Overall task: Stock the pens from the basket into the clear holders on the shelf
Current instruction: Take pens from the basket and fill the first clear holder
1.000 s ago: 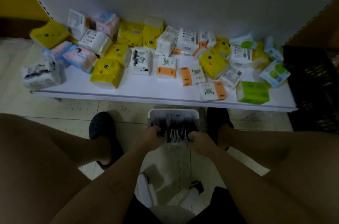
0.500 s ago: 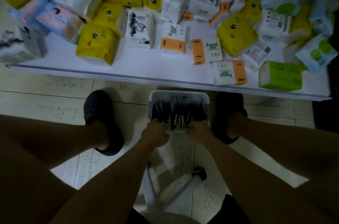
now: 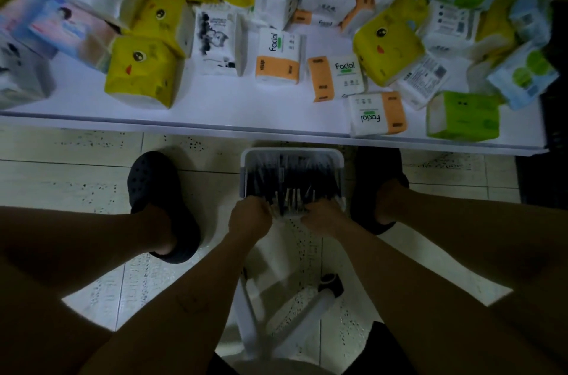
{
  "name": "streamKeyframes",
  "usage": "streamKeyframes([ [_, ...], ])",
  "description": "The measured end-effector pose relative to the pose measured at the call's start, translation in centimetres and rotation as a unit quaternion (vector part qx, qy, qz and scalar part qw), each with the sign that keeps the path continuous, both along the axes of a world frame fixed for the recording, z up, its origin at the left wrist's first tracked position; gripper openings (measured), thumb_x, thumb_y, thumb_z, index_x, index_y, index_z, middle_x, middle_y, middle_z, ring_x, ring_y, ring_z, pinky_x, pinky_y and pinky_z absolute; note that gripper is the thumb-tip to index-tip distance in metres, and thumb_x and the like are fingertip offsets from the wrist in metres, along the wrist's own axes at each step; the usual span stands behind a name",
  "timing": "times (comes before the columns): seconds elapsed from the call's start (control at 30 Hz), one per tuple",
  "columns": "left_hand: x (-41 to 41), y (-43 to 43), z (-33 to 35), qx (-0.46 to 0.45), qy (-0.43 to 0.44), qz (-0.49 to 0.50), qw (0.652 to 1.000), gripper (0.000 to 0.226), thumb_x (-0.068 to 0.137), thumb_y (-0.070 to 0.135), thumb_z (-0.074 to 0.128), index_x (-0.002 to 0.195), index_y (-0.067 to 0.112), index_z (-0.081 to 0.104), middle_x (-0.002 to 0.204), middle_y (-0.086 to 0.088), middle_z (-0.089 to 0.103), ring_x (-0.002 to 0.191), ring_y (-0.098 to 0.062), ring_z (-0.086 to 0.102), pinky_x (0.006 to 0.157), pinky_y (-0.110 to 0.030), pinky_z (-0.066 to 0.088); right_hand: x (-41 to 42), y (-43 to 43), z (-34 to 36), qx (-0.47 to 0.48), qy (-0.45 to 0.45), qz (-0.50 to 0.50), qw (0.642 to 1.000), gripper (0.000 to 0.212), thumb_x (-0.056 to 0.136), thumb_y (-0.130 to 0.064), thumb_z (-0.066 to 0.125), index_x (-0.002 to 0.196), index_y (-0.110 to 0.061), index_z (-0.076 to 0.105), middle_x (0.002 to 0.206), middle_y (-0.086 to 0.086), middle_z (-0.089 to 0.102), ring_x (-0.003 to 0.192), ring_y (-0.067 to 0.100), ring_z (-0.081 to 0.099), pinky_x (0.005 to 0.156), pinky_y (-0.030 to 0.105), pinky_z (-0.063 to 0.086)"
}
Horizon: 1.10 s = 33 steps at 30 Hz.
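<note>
A white basket (image 3: 292, 155) full of dark pens (image 3: 285, 178) stands on the tiled floor between my feet, just below the front edge of the white shelf (image 3: 215, 116). Several pale pen ends stick up at its near side. My left hand (image 3: 251, 216) and my right hand (image 3: 322, 219) sit at the basket's near rim with fingers curled over it, one towards each corner. The fingertips are hidden and the picture is blurred there. No clear holder is in view.
Many tissue packs cover the shelf, among them yellow duck packs (image 3: 141, 70), orange-and-white Facial packs (image 3: 278, 58) and a green pack (image 3: 462, 115). My black clogs (image 3: 153, 181) flank the basket. White stool legs (image 3: 249, 322) lie under my arms. A dark crate (image 3: 553, 116) stands at right.
The view has dipped and closed in on the shelf and basket. Both hands stay curled at the basket's near rim, and the basket keeps its place between my feet.
</note>
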<state>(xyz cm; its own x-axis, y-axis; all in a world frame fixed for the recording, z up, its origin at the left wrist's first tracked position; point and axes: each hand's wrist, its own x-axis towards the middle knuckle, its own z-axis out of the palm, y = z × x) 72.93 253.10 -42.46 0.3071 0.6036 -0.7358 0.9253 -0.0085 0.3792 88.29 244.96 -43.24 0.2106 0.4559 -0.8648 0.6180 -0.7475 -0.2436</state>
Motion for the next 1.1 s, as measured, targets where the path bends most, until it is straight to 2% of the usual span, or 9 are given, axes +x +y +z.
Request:
streamKeyframes([
  [0.07, -0.1, 0.5, 0.4, -0.039, -0.044, 0.066, 0.996, 0.010, 0.089, 0.009, 0.060, 0.099, 0.009, 0.063, 0.082, -0.010, 0.069, 0.071, -0.023, 0.069, 0.059, -0.028, 0.055, 0.1, -0.1, -0.3, 0.004, -0.010, -0.018, 1.000, 0.032, 0.098, -0.019, 0.046, 0.068, -0.012, 0.048, 0.078, 0.005, 0.055, 0.084, 0.022, 0.055, 0.073, 0.025, 0.044],
  [0.17, -0.1, 1.0, 1.3, -0.115, -0.093, 0.158, 0.976, 0.034, 0.086, 0.005, 0.063, 0.111, 0.018, 0.045, 0.089, -0.014, 0.068, 0.072, -0.025, 0.068, 0.056, -0.030, 0.054, 0.3, -0.1, -0.5, 0.015, 0.006, -0.075, 0.997, 0.037, 0.097, -0.015, 0.048, 0.062, -0.017, 0.039, 0.065, 0.000, 0.039, 0.061, 0.012, 0.039, 0.065, 0.021, 0.035],
  [0.27, -0.2, 1.1, 2.1, -0.141, -0.129, 0.171, 0.967, 0.038, 0.085, 0.003, 0.064, 0.109, 0.024, 0.043, 0.082, -0.012, 0.066, 0.068, -0.023, 0.065, 0.064, -0.036, 0.055, 0.4, -0.2, -0.5, 0.029, 0.032, -0.143, 0.989, 0.016, 0.093, -0.014, 0.059, 0.080, -0.004, 0.058, 0.083, 0.010, 0.053, 0.083, 0.024, 0.055, 0.076, 0.027, 0.040],
  [0.37, -0.5, 1.0, 2.2, -0.149, -0.132, 0.176, 0.964, 0.038, 0.087, 0.001, 0.060, 0.122, 0.013, 0.053, 0.078, -0.009, 0.065, 0.059, -0.015, 0.061, 0.053, -0.026, 0.051, 0.6, 0.1, -0.5, 0.025, 0.063, -0.180, 0.981, 0.029, 0.093, -0.013, 0.061, 0.107, 0.012, 0.065, 0.098, 0.018, 0.060, 0.106, 0.036, 0.060, 0.086, 0.029, 0.046],
  [0.53, -0.7, 1.2, 2.5, -0.181, -0.157, 0.214, 0.947, 0.048, 0.086, -0.004, 0.057, 0.131, 0.013, 0.054, 0.097, -0.012, 0.064, 0.074, -0.020, 0.062, 0.059, -0.026, 0.052, 0.7, 1.0, -0.3, -0.015, 0.059, -0.152, 0.986, 0.035, 0.094, -0.021, 0.055, 0.123, -0.004, 0.062, 0.123, 0.015, 0.062, 0.116, 0.031, 0.057, 0.097, 0.036, 0.045],
  [0.63, 0.0, 1.8, 3.2, -0.185, -0.186, 0.234, 0.936, 0.040, 0.085, -0.005, 0.057, 0.122, 0.010, 0.057, 0.101, -0.011, 0.064, 0.087, -0.029, 0.062, 0.069, -0.034, 0.055, 0.9, 1.1, -0.6, 0.001, 0.038, -0.181, 0.983, 0.033, 0.092, -0.016, 0.054, 0.120, -0.004, 0.065, 0.121, 0.015, 0.064, 0.115, 0.031, 0.059, 0.097, 0.036, 0.048],
  [0.73, 0.5, 2.5, 3.6, -0.173, -0.197, 0.242, 0.934, 0.026, 0.088, 0.002, 0.053, 0.109, 0.014, 0.061, 0.097, -0.012, 0.066, 0.090, -0.032, 0.064, 0.084, -0.046, 0.054, 1.3, 1.2, -0.8, 0.052, -0.002, -0.266, 0.962, 0.022, 0.090, -0.014, 0.062, 0.104, 0.000, 0.072, 0.106, 0.018, 0.069, 0.097, 0.034, 0.065, 0.089, 0.039, 0.055],
  [0.87, 1.0, 2.7, 4.5, -0.135, -0.222, 0.271, 0.927, 0.014, 0.097, 0.011, 0.049, 0.097, 0.015, 0.062, 0.081, -0.007, 0.065, 0.070, -0.019, 0.062, 0.070, -0.038, 0.054, 1.7, 1.7, 0.5, 0.089, -0.005, -0.294, 0.952, 0.015, 0.084, -0.010, 0.073, 0.092, 0.003, 0.075, 0.090, 0.021, 0.071, 0.069, 0.028, 0.062, 0.074, 0.041, 0.060],
  [1.1, 0.3, 1.2, 6.1, -0.118, -0.239, 0.290, 0.919, 0.007, 0.095, 0.009, 0.057, 0.099, 0.008, 0.064, 0.094, -0.013, 0.070, 0.078, -0.022, 0.070, 0.069, -0.041, 0.059, 0.2, 0.7, 3.1, 0.145, -0.019, -0.224, 0.964, 0.011, 0.087, -0.001, 0.060, 0.087, 0.003, 0.071, 0.092, 0.021, 0.068, 0.084, 0.034, 0.062, 0.078, 0.040, 0.056],
])
